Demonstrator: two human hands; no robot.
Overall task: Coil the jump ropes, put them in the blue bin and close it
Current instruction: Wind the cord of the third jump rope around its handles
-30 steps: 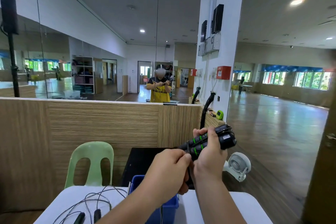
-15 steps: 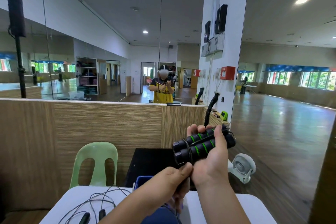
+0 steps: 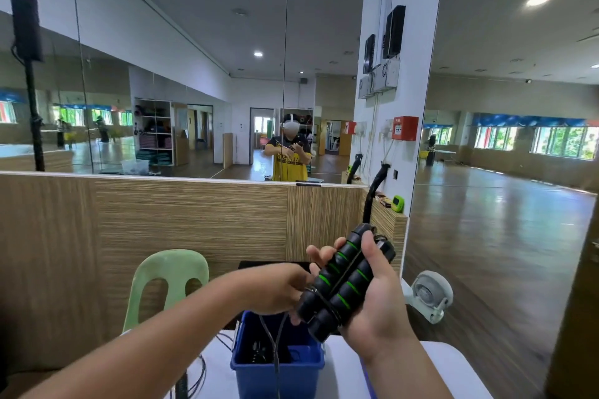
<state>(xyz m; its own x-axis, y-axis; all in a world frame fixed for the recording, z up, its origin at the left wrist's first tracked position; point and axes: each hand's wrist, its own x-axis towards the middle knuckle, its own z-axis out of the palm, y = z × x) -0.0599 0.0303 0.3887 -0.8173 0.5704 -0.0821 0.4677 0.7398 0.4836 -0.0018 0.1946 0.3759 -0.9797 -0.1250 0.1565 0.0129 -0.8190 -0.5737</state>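
Right hand (image 3: pixel 376 308) is up in front of me, wrapped round the two handles (image 3: pixel 343 282) of a jump rope. They are black foam with green rings, lying side by side across the palm. The thumb presses over their upper ends, and the fingertips (image 3: pixel 319 253) curl round from behind on the far side. The handles tilt, with the top ends pointing up and away from the wrist and the bottom ends down toward my left hand (image 3: pixel 275 291).

That left hand sits just beside the lower ends of the handles, with the fingers curled in and pinching the cord (image 3: pixel 275 343). I see one thin turn of cord going round the handles near their lower ends. From under the left hand the cord drops straight down in two strands.

Directly below both hands stands the blue bin (image 3: pixel 278 379), open at the top. The hanging cord runs into it, and there is dark rope in the bottom.

The bin stands on a white table (image 3: pixel 453 369). Below my left forearm more thin cable (image 3: pixel 199 372) lies on that table. Beyond the left hand there is a green chair (image 3: pixel 171 278), and past the right hand a small white fan (image 3: pixel 428 295) sits on the floor.
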